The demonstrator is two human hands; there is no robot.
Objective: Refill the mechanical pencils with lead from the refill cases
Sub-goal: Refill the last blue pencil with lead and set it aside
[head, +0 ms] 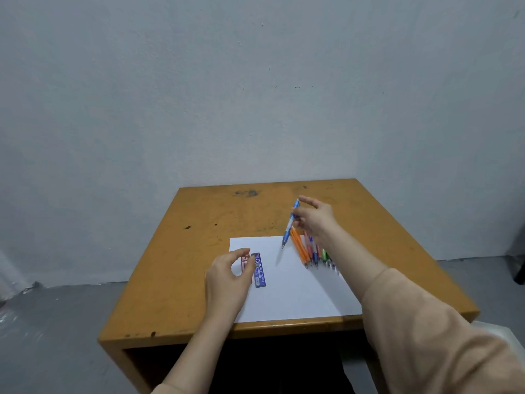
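My right hand pinches a blue mechanical pencil and holds it tilted above the white paper, tip pointing down. Below that hand several more pencils, orange, blue, pink and green, lie side by side on the paper's right part. Two lead refill cases lie together on the paper's left part: a red one and a blue one. My left hand hovers over the red case with thumb and fingers curved around it; whether they touch it is unclear.
The paper lies on a small orange-brown wooden table that stands against a grey wall. The table's front edge is near my body. Grey floor shows on both sides.
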